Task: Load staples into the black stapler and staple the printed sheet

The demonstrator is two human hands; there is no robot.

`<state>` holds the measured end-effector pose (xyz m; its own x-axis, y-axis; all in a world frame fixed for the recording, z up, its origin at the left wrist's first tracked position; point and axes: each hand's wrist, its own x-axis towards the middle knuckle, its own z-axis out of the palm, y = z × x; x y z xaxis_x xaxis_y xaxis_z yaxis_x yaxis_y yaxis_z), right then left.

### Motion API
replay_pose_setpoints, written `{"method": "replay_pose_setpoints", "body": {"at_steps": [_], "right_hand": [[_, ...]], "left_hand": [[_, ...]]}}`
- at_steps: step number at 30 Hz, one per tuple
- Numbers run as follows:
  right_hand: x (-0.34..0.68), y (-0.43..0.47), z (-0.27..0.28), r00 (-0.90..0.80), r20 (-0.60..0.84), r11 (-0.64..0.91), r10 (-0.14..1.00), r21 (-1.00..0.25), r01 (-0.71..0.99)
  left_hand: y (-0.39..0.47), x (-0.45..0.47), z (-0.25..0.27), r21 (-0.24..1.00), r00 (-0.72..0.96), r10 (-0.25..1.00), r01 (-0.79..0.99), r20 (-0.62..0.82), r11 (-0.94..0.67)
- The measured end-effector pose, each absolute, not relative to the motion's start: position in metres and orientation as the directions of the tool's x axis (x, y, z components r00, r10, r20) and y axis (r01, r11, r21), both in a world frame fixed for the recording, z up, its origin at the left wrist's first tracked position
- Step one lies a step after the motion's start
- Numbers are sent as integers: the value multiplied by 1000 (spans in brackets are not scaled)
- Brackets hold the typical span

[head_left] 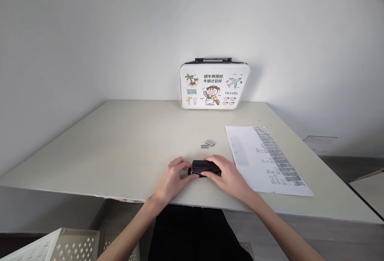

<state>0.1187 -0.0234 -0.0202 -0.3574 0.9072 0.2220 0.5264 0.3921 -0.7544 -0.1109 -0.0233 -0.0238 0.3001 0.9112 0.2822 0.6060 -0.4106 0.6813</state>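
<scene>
A black stapler (201,165) lies sideways near the table's front edge, between my two hands. My right hand (228,174) is wrapped around its right part, fingers over the top and thumb along the near side. With bent fingers and thumb, my left hand (174,176) pinches the stapler's left end. The fingers partly cover both ends, so its inside cannot be made out. Just beyond the stapler, a few grey strips of staples (210,143) lie on the table.
Right of my hands, a printed sheet of paper (243,173) lies on the pale table (120,145). A white case (195,69) with cartoon prints and a dark handle stands against the wall. Below the table at left is a white perforated basket (75,249).
</scene>
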Motion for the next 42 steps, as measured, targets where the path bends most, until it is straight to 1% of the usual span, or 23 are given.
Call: {"method": "replay_pose_setpoints", "body": {"at_steps": [4, 7, 10, 14, 18, 21, 25, 30, 33, 37, 42], "right_hand": [[119, -23, -22, -315, 200, 339, 928, -803, 490], [121, -24, -19, -317, 189, 331, 929, -809, 487], [125, -27, -15, -308, 151, 283, 939, -847, 450], [129, -36, -15, -232, 122, 212, 965, -886, 413], [128, -40, -19, -187, 137, 203, 973, -894, 400], [127, -41, -20, -223, 140, 220, 965, -894, 391], [131, -45, -23, -237, 167, 259, 957, -859, 442], [141, -57, -23, -211, 113, 196, 971, -881, 431], [144, -60, -21, -217, 93, 176, 972, -896, 408], [145, -61, -22, -209, 103, 180, 972, -904, 388], [145, -62, -23, -197, 84, 154, 977, -914, 376]], "left_hand": [[-24, -111, -23, 673, 300, 912, 616, 280, -409], [-24, -111, -22, 662, 301, 906, 618, 299, -424], [-23, -111, -20, 646, 306, 904, 632, 300, -428], [-22, -113, -18, 647, 320, 903, 630, 287, -429], [-21, -114, -18, 650, 329, 901, 625, 284, -433], [-22, -116, -18, 643, 334, 896, 624, 293, -444], [-24, -124, -15, 627, 362, 882, 621, 302, -470], [-25, -139, -12, 609, 433, 848, 595, 307, -524], [-23, -144, -9, 613, 488, 829, 575, 274, -541], [-19, -149, -3, 624, 525, 825, 578, 208, -525], [-17, -158, 0, 611, 528, 825, 590, 203, -528]]}}
